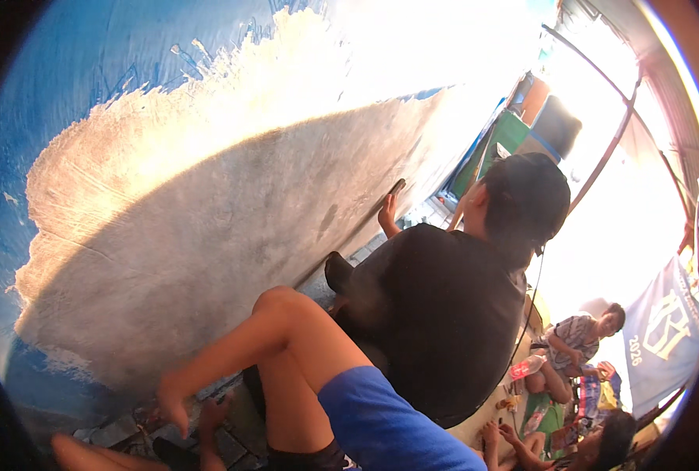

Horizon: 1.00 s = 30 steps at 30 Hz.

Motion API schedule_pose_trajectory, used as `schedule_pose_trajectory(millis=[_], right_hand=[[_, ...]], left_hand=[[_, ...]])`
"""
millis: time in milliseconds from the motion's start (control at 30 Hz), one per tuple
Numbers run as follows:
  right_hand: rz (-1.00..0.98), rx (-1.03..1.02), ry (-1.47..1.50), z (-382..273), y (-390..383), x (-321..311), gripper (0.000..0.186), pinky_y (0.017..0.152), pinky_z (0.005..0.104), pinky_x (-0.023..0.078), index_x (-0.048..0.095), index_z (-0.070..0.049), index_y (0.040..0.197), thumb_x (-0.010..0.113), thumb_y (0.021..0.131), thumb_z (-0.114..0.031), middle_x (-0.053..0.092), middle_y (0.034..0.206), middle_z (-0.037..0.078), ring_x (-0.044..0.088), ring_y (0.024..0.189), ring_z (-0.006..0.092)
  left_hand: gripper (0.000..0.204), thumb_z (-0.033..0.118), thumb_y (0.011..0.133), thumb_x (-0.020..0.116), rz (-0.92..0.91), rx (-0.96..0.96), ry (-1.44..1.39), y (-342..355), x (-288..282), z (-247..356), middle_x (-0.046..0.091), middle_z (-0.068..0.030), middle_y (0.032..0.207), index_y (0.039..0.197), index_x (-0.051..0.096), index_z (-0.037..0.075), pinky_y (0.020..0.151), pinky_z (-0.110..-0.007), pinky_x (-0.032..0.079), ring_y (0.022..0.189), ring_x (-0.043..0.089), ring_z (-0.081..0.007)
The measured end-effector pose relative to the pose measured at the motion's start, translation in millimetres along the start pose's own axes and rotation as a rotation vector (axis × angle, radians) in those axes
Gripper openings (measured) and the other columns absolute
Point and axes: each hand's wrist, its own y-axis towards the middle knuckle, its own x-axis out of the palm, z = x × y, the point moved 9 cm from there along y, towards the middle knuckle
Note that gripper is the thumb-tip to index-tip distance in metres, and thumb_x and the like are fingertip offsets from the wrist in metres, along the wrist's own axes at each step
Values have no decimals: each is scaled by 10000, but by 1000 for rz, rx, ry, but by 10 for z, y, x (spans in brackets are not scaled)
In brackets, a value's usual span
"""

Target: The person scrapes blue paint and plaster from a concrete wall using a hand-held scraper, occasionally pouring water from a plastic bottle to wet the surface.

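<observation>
My right arm, in a blue sleeve (396, 424), comes from the lower edge and bends sharply at the elbow. My right hand (174, 408) hangs loosely below the wrist, fingers pointing down. It is slightly blurred, and nothing shows in it. Low in the shade beside it is what looks like my left hand (213, 413), too dark to make out its fingers. The wall (185, 243) has a bare grey patch amid blue paint. A person in black (444, 314) crouches by it, one hand (389, 213) holding a small dark tool (397, 187) against the surface.
Bare legs (291, 392) and paving blocks (118, 432) lie low in front. At right, people (577, 337) sit near a pink-labelled bottle (527, 366) and a pale blue banner (663, 330). A green panel (506, 133) stands farther along the wall.
</observation>
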Motion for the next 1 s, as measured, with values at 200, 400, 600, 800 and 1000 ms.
schedule_pose_trajectory(millis=[200,400,600,800,1000], right_hand=[[-204,4,202,-133,-50,106,923,1134,471,256,443,16,1367,349,840,-735,199,1534,179,242,1406,307],[-127,-25,229,-165,-218,-5,913,1133,445,278,332,16,1426,329,864,-704,139,1557,169,258,1394,326],[-118,-14,206,-141,-325,-122,912,1050,476,396,156,-32,1490,461,869,-626,156,1551,177,477,1249,362],[-114,0,293,-87,-297,-126,908,1032,482,406,127,-64,1500,486,867,-608,258,1511,202,516,1205,379],[-69,-8,165,-33,-209,-109,889,1078,474,343,113,-90,1509,448,876,-617,214,1537,178,405,1312,352]], left_hand=[[794,665,788,566,-38,34,7,-89,35,264,633,-335,824,821,656,-123,770,-491,472,885,654,-419],[894,661,823,528,-311,-156,-17,-243,-4,338,480,-354,1292,1221,523,-139,1038,-442,360,1245,467,-423],[804,689,788,547,-40,-38,85,30,94,28,653,-302,859,916,660,-97,798,-487,479,911,656,-409],[708,642,810,561,-101,-34,1,-91,14,122,664,-277,952,1004,674,-29,865,-451,468,1014,638,-374],[836,658,825,528,-148,-129,19,-129,6,94,581,-357,1127,1076,611,-135,954,-461,418,1139,550,-434]])
